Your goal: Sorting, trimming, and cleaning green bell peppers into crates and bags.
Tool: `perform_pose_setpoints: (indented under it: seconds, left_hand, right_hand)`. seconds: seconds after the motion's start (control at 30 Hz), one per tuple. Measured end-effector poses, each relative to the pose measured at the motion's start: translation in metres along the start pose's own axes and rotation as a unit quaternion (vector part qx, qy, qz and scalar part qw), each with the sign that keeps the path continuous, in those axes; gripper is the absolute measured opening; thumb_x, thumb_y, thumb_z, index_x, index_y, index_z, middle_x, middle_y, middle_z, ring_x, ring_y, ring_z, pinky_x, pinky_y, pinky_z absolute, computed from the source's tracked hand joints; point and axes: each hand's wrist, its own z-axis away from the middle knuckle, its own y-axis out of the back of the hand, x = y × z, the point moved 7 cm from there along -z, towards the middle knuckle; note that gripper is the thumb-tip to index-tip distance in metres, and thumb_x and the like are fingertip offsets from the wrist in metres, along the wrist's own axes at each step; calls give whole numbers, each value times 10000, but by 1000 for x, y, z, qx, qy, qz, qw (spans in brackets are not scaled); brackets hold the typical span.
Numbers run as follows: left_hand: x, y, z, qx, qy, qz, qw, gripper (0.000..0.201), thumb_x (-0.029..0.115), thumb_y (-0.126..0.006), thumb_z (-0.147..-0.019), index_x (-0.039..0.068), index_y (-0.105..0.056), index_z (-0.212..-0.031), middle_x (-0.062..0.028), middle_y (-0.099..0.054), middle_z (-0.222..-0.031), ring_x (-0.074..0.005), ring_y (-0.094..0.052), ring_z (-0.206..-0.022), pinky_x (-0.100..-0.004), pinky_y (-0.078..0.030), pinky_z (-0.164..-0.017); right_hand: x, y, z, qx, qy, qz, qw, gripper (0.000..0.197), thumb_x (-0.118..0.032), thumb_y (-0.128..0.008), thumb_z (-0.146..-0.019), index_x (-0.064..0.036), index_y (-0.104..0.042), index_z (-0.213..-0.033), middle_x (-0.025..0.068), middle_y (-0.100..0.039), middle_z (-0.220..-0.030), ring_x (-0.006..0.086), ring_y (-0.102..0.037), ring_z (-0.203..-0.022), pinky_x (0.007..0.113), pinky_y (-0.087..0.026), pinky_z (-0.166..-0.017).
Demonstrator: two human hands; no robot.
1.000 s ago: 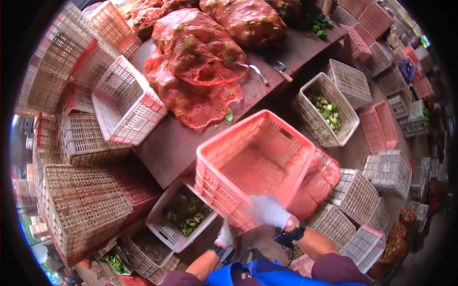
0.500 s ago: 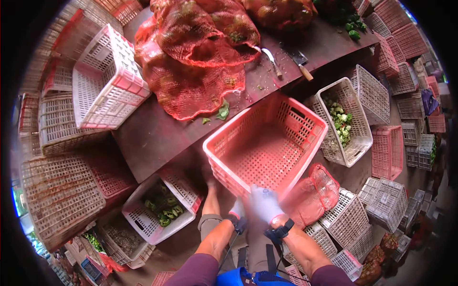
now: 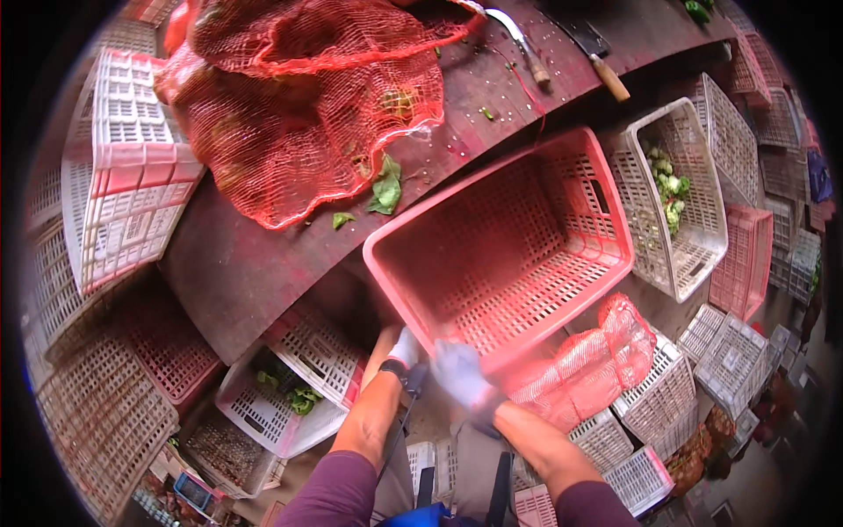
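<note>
An empty pink plastic crate [image 3: 518, 338] tilts in front of me beside the dark table, its open top toward me. My right hand [image 3: 461, 373], in a whitish glove and blurred, grips its near rim close to the near left corner. My left hand [image 3: 405, 348], gloved too, is just left of that corner; its fingers are hidden, so I cannot see whether they hold the crate. Red mesh sacks [image 3: 307, 132] of produce lie on the table beyond, with a green leaf [image 3: 385, 186] by their near edge.
On the table [image 3: 255, 263] lie a curved knife [image 3: 522, 48] and a cleaver [image 3: 597, 63]. A white crate [image 3: 628, 167] with vegetable scraps stands to the right, another [image 3: 263, 417] with green peppers at lower left. A folded pink mesh sack [image 3: 580, 369] rests on crates at right.
The view has moved closer to the table. The pink crate has turned so its opening faces me more, and both hands have shifted left along with its near corner.
</note>
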Motion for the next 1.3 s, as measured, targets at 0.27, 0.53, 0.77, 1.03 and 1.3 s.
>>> perform_pose_setpoints:
  seconds: [0.27,0.53,0.77,1.03,1.3]
  left_hand:
    - [78,52,37,-55,-150,6,987,704,520,-588,-905,121,-361,-1440,-97,-523,-1342,-245,-556,-1122,-399,-451,-929]
    - [127,46,36,140,-264,-215,930,192,166,-641,-828,-16,-638,-890,-66,-654,-785,-176,-582,-691,-354,-477,-637]
    - [157,81,15,176,-243,-209,931,196,182,-646,-802,-14,-654,-795,-45,-597,-679,-141,-512,-614,-339,-425,-574]
    - [134,91,4,165,-129,-79,975,256,254,-654,-851,49,-594,-992,-44,-615,-801,-170,-576,-627,-311,-464,-525]
    - [140,52,77,49,-121,-305,943,430,255,-591,-910,64,-568,-1294,-51,-642,-982,-130,-547,-775,-275,-458,-684]
  right_hand:
    - [1,-84,1,-129,44,75,988,282,-162,-538,-803,-32,-565,-1052,90,-642,-838,236,-641,-745,383,-485,-666]
    - [-16,-58,-6,-79,75,122,987,211,-133,-520,-799,-57,-563,-991,69,-625,-778,227,-624,-712,372,-471,-693]
    - [-43,-63,-52,-145,28,83,986,167,-199,-551,-818,-70,-554,-924,129,-641,-819,301,-619,-813,422,-454,-696]
    - [20,144,-143,121,-131,-41,983,249,-278,-611,-829,-59,-544,-927,187,-612,-846,377,-600,-805,505,-464,-706]
    - [133,269,-267,110,-363,100,920,596,-461,-589,-892,-55,-469,-1312,208,-641,-1111,383,-613,-1060,504,-491,-875]
